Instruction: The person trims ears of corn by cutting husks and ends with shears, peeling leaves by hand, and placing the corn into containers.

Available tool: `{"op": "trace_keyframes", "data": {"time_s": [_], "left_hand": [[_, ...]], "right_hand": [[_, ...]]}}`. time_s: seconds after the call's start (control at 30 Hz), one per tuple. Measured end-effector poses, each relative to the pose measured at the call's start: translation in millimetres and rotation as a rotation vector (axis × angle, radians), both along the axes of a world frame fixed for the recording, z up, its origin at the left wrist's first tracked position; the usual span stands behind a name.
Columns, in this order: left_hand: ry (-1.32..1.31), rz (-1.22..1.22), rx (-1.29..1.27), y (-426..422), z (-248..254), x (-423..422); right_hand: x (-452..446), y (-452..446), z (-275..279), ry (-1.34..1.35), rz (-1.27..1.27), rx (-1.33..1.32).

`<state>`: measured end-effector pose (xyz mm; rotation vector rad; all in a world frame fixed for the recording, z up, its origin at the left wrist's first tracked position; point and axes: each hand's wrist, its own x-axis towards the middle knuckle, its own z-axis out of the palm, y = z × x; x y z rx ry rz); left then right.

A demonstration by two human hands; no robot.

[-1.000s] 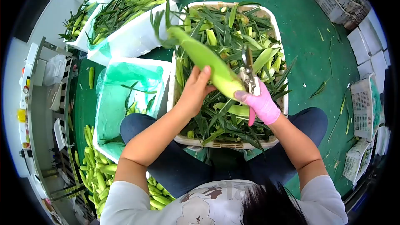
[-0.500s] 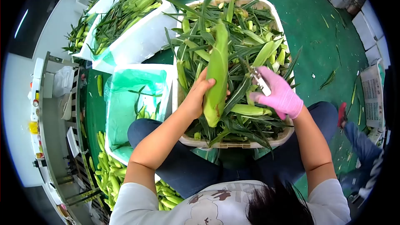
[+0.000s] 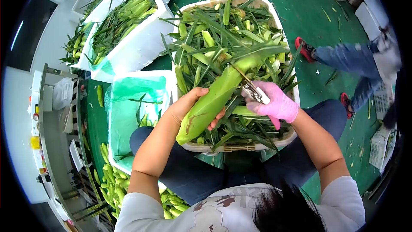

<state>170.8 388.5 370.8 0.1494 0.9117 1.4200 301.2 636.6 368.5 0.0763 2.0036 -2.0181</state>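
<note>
My bare left hand (image 3: 186,105) is wrapped round the lower part of an ear of corn (image 3: 210,105) in its green husk. The ear lies tilted, its butt toward me and its leafy end up to the right. In a pink glove, my right hand (image 3: 280,101) grips pruning shears (image 3: 256,93) with white handles. Their blades are at the husk near the ear's upper end; whether they have cut through cannot be made out. Below both hands stands a pale plastic crate (image 3: 234,148) heaped with green husks, leaves and cut ends.
Left of the crate is a foam box (image 3: 172,88) lined with green plastic, a few pieces inside. Behind it, a larger foam box (image 3: 139,49) holds leafy corn (image 3: 124,19). Trimmed ears (image 3: 116,184) are piled at lower left. A person's legs (image 3: 343,58) are at right.
The corn has tipped from nearly upright to a slant, its butt swinging down left. My right hand has brought the shears to its upper end. The person at right has moved farther into view.
</note>
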Motion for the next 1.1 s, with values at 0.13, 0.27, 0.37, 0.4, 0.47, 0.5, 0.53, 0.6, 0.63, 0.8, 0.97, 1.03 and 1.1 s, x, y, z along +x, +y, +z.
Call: {"op": "trace_keyframes", "data": {"time_s": [0.13,0.27,0.37,0.4,0.47,0.5,0.53,0.6,0.63,0.8,0.97,1.03,1.1], "left_hand": [[0.026,0.002,0.095,-12,-8,-5],[0.156,0.024,0.156,-17,-9,-10],[0.425,0.078,0.187,-15,-7,-19],[0.547,0.1,0.196,-14,-8,-23],[0.598,0.12,0.148,-16,-9,-30],[0.634,0.11,0.133,-16,-11,-32],[0.664,0.097,0.119,-16,-13,-33],[0.646,0.003,0.09,-13,-14,-33],[0.619,-0.025,0.091,-12,-16,-30],[0.435,0.271,0.349,-26,-7,-24],[0.034,0.932,0.721,-210,14,-22],[0.081,1.313,0.486,-325,-14,14],[0.056,1.704,0.17,-469,-77,79]], "right_hand": [[3,-7,12,-0.037,-0.072,-0.014],[8,-8,26,-0.111,-0.147,-0.191],[18,-5,27,-0.057,-0.018,-0.358],[21,-6,25,-0.025,0.055,-0.352],[26,-14,27,-0.109,0.077,-0.343],[25,-14,26,-0.134,0.123,-0.289],[23,-18,21,-0.131,0.122,-0.24],[18,-20,12,0.091,0.13,-0.084],[15,-19,11,0.06,0.139,0.031],[4,-10,-5,-0.115,-0.362,-0.272],[-1,4,-25,-0.174,-0.485,-0.62],[1,-2,-29,-0.167,-0.404,-0.607],[2,-9,-30,-0.13,-0.458,-0.467]]}}
